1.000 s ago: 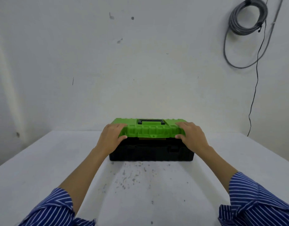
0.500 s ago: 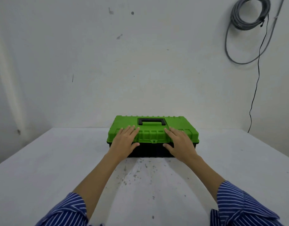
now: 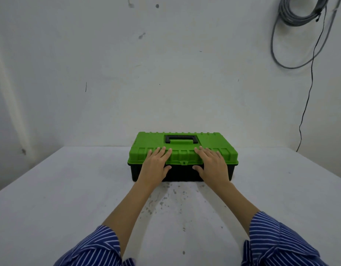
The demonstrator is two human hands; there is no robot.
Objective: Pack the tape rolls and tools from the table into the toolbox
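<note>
We are pressing our left hand [image 3: 155, 166] and right hand [image 3: 214, 166], fingers straight, flat on the closed toolbox [image 3: 212, 140] lid's front edge.

— At table [image 3: 69, 198] centre, toward twelve o'clock? 
— Toolbox [image 3: 214, 143], lid down, handle [image 3: 180, 139] on top.
— On its front edge?
— Left hand [image 3: 155, 164] at nine o'clock, right hand [image 3: 213, 165] at three, flat, latch [image 3: 184, 162] between.

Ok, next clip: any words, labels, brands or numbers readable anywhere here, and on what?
None can be read.
Toolbox: green lid and black handle show moulded ribs only, no legible lettering.
Both hands cover part of the lid's front.
Wall and table: only stains and specks.
</note>
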